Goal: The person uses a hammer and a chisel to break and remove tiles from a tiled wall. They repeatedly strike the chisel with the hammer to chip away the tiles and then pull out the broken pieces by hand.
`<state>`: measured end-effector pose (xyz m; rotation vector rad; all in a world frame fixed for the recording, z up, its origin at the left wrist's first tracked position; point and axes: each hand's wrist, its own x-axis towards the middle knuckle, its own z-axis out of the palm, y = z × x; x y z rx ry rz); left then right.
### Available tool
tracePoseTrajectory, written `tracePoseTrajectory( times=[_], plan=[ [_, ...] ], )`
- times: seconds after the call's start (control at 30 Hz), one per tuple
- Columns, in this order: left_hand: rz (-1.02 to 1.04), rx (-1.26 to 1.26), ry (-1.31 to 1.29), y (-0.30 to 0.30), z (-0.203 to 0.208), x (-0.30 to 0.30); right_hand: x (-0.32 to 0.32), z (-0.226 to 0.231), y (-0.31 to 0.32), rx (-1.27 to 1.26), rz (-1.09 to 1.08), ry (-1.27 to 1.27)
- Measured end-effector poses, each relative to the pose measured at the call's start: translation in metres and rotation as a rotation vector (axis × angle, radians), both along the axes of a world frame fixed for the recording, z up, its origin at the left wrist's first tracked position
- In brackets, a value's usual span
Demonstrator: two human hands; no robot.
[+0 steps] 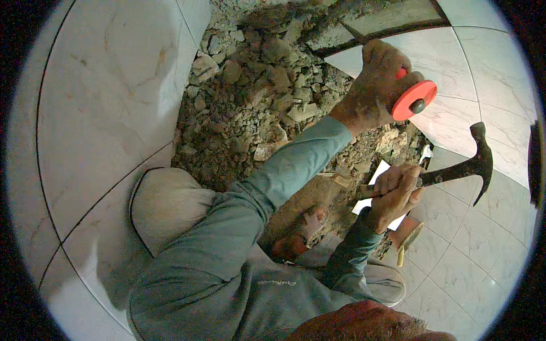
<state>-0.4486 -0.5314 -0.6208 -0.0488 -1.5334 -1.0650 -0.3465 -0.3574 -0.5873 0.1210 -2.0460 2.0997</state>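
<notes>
My left hand (378, 85), at the end of my outstretched arm, is closed around a chisel (354, 32) fitted with a round red hand guard (418, 98). The chisel's dark tip points up and left, close to a dusty pale strip (387, 25) with dark edges; whether they touch, I cannot tell. Nearer to me, my right hand (395, 190) grips a claw hammer (463, 167) by its handle. The dark hammer head is to the right of that hand, above the floor tiles and apart from the chisel. Broken rubble (250, 102) lies beneath my left forearm.
Large marbled tiles (108, 91) border the rubble on the left, and more tiles (455, 227) spread out on the right. A bare foot (313, 221) rests in the dirt. Behind my right hand lies a white flat piece (380, 172). A dark object (534, 165) stands at the right rim.
</notes>
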Motion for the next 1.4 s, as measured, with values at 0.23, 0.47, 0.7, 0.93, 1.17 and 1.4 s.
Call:
tracePoseTrajectory(
  times=[0.23, 0.47, 0.7, 0.93, 1.17, 1.4],
  plan=[
    [-0.015, -0.011, 0.019, -0.028, -0.004, -0.034, 0.0, 0.028, -0.006, 0.134, 0.13, -0.014],
    [-0.057, -0.001, -0.003, -0.041, -0.002, -0.048, -0.007, 0.033, -0.023, 0.001, 0.22, 0.545],
    [-0.053, -0.016, -0.063, -0.049, -0.01, -0.056, -0.034, 0.027, -0.03, 0.558, 0.116, 0.118],
    [-0.031, 0.08, 0.037, -0.042, 0.012, -0.056, -0.033, 0.09, -0.027, 0.374, -0.151, 0.92],
    [0.03, 0.019, 0.034, -0.059, 0.004, -0.073, -0.051, 0.072, -0.027, 0.567, 0.175, 0.114],
    [-0.055, 0.117, 0.085, -0.049, 0.022, -0.058, -0.07, 0.065, -0.02, 0.428, -0.352, 0.718]
  ],
)
